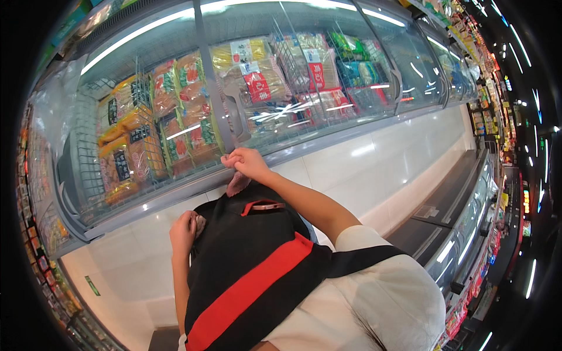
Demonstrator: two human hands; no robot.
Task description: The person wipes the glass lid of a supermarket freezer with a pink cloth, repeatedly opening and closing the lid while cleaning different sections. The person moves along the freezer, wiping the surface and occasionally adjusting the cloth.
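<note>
My right hand (pixel 248 163) is closed at the front edge of a chest freezer (pixel 193 182), near the frame of its glass lid. Below its fingers hangs a pinkish cloth (pixel 238 184), bunched up. Further left and lower, my left hand (pixel 183 229) is curled beside my black apron (pixel 250 237). A small greyish-pink piece of material (pixel 200 223) shows at its fingers; what it is cannot be made out. Close above my right hand is a grey lid handle (pixel 238 115). A phone (pixel 267 206) pokes out of the red-trimmed apron pocket.
Under the glass, wire dividers (pixel 147 109) separate bagged foods, among them orange-trimmed packs (pixel 125 162) and red-labelled packs (pixel 257 83). Pale floor tiles (pixel 351 164) run along the freezer. A dark-topped display case (pixel 421 228) stands to the right, and stocked shelves (pixel 48 281) line the left.
</note>
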